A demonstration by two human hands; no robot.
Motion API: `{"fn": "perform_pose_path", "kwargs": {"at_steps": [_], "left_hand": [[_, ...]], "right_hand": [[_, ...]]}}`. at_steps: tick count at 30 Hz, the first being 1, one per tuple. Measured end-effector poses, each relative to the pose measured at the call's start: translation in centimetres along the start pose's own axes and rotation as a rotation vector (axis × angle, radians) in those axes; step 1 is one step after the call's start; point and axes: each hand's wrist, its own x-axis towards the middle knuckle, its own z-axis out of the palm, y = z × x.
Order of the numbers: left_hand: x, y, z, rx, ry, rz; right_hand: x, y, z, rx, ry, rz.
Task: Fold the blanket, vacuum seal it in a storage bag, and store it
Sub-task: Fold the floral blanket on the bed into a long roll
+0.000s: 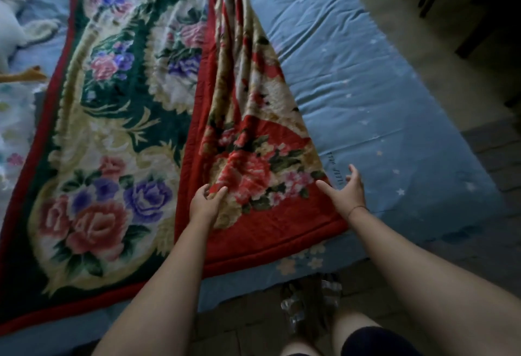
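Observation:
A thick floral blanket point(118, 130) lies spread on the bed, green and cream with roses on its left part and a red border. Its right part point(253, 158) is red with flowers and rumpled into long folds that run up out of view. My left hand point(205, 200) rests on this red part near the near edge, fingers loosely bent over a fold. My right hand point(348, 189) hovers at the blanket's right edge, fingers spread and straight, holding nothing. No storage bag is in view.
The bed's blue sheet point(366, 88) lies bare to the right of the blanket. White and pale bedding point(17, 31) is heaped at the far left. Dark furniture legs point(465, 17) stand on the floor at the top right. My knees and sandals point(310, 307) are below the bed's edge.

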Motion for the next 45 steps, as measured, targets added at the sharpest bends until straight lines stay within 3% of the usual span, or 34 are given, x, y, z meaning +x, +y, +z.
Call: {"fn": "perform_pose_path", "kwargs": {"at_steps": [7, 15, 24, 29, 37, 45], "left_hand": [[-6.4, 10.8, 8.8, 0.049, -0.233, 0.276], [-17.6, 20.5, 24.0, 0.165, -0.453, 0.513], [-32.3, 28.5, 44.8, 0.195, -0.581, 0.622], [-38.5, 32.2, 53.4, 0.209, -0.662, 0.671], [-38.4, 41.2, 62.0, 0.242, -0.617, 0.747], [-31.5, 52.3, 71.3, 0.148, -0.535, 0.675]], "right_hand": [[0.4, -1.2, -9.7, 0.189, 0.072, -0.059], [2.2, 3.8, -26.4, 0.390, 0.207, -0.003], [5.2, 13.7, -50.9, 0.352, 0.294, -0.051], [7.6, 16.7, -60.4, 0.359, 0.352, -0.065], [16.3, 17.1, -67.0, 0.411, 0.352, -0.076], [32.5, 12.2, -72.4, 0.389, 0.231, -0.152]]}}
